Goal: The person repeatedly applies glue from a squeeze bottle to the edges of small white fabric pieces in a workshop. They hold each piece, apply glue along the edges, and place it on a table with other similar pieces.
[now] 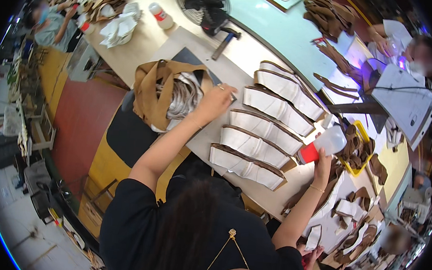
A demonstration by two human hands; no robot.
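Note:
My right hand (322,166) is closed around a translucent white squeeze bottle (331,139) with a red band, held tilted over the right end of the laid-out strips. Several white-faced strips with brown edges (256,138) lie overlapped in a row on the table in front of me. My left hand (217,103) rests over a dark grey board (197,58), its fingers reaching toward the board's corner; it looks open, with nothing visible in it. Just left of that hand sits a bundle of brown pieces (154,87) wrapped around white and grey layers (186,94).
Behind the board lie a hammer (226,43) and a black fan (202,2). Another red-banded bottle (160,16) stands beside crumpled white material (121,27). At right are a yellow basket (358,169) of brown pieces and a lamp-like grey panel (403,104). Other people work around the tables.

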